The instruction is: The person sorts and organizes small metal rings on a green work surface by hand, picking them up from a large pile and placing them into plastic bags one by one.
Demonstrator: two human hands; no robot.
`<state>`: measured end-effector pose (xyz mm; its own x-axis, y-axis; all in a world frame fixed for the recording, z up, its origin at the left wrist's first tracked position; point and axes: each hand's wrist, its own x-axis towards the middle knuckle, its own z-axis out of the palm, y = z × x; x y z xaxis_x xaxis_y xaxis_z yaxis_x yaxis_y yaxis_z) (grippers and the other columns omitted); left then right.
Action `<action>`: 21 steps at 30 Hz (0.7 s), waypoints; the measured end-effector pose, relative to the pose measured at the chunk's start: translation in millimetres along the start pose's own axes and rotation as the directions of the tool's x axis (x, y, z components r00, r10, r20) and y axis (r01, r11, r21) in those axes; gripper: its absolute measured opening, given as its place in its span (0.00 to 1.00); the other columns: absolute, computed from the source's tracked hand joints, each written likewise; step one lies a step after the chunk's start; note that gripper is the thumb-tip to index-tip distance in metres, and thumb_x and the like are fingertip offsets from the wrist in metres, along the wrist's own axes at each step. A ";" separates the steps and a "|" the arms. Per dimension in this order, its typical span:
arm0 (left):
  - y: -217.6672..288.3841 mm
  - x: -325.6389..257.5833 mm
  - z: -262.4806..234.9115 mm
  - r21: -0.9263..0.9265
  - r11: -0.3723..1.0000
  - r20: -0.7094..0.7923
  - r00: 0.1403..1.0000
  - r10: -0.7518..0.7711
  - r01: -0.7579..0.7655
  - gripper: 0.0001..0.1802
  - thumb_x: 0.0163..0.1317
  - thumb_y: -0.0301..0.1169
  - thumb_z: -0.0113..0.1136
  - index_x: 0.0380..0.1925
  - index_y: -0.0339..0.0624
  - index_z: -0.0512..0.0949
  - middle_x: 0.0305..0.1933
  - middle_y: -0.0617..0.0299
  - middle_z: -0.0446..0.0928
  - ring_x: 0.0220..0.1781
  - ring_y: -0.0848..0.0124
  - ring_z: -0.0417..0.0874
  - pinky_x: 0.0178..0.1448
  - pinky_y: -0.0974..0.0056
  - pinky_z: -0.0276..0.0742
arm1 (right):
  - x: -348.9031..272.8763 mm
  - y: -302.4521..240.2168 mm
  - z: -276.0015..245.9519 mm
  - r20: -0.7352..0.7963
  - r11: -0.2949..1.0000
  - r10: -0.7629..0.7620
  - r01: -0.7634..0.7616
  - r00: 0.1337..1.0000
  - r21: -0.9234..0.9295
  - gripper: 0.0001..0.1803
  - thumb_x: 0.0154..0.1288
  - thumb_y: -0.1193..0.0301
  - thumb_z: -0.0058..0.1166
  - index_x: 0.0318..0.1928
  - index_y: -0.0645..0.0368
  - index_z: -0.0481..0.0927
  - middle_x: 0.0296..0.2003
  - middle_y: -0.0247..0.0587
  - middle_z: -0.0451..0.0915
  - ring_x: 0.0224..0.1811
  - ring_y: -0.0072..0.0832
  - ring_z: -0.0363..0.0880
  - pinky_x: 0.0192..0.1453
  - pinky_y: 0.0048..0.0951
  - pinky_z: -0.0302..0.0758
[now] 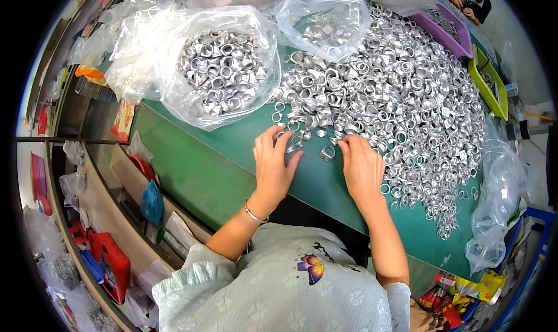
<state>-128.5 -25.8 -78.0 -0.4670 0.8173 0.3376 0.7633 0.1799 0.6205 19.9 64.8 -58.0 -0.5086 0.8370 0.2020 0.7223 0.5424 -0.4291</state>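
Note:
Many silvery metal rings lie in a wide pile on the green tabletop. At the pile's near left edge is my left hand, its thumb and fingers apart, with a few loose rings beside the fingertips. My right hand rests at the pile's front edge, fingers bent forward and fingertips against rings; nothing shows gripped in it. Between the two hands a single ring lies on the table. A bracelet circles my left wrist.
An open clear plastic bag of rings stands at far left, and a smaller bag of rings beside it. Purple and yellow-green trays stand at far right. Crumpled plastic hangs over the right edge. Another person's hand shows at top right.

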 end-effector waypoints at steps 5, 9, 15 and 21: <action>-12.9 -11.1 4.9 -0.189 0.982 0.023 1.000 0.019 -0.014 0.13 0.46 0.16 0.64 0.34 0.36 0.77 0.44 0.56 0.72 0.44 0.59 0.72 0.48 0.61 0.70 | -26.6 11.2 -10.7 0.148 0.993 -0.043 0.058 0.988 -0.098 0.06 0.61 0.70 0.54 0.32 0.60 0.76 0.28 0.44 0.78 0.27 0.45 0.77 0.27 0.41 0.71; -9.1 -21.4 5.2 -0.366 0.930 0.070 0.997 -0.014 0.039 0.09 0.53 0.17 0.60 0.36 0.34 0.78 0.38 0.57 0.77 0.37 0.67 0.79 0.43 0.66 0.75 | -34.9 26.1 -13.6 0.025 0.955 0.012 -0.019 1.000 0.295 0.04 0.63 0.75 0.51 0.36 0.62 0.78 0.28 0.49 0.78 0.25 0.41 0.76 0.29 0.34 0.70; -1.4 -24.0 1.5 -0.789 0.239 0.510 0.820 -0.262 0.567 0.08 0.61 0.20 0.56 0.40 0.30 0.78 0.38 0.57 0.80 0.35 0.75 0.80 0.42 0.71 0.77 | -36.5 4.4 -21.8 0.415 0.573 0.186 -0.441 0.891 0.691 0.07 0.66 0.75 0.49 0.42 0.63 0.76 0.20 0.24 0.65 0.22 0.11 0.59 0.24 0.17 0.57; 1.9 -26.6 2.3 -0.777 0.407 0.392 0.875 -0.283 0.480 0.08 0.60 0.18 0.55 0.40 0.31 0.77 0.40 0.56 0.79 0.37 0.73 0.81 0.45 0.70 0.78 | -36.1 -0.6 -7.0 0.191 0.875 0.090 -0.169 0.978 0.453 0.11 0.61 0.73 0.56 0.44 0.61 0.75 0.23 0.37 0.73 0.18 0.27 0.69 0.22 0.29 0.65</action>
<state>-113.6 -46.0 -87.5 -0.4501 0.8789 -0.1577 -0.2599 0.0400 0.9648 41.1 34.7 -58.8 -0.5216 0.8531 -0.0089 0.5058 0.3009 -0.8085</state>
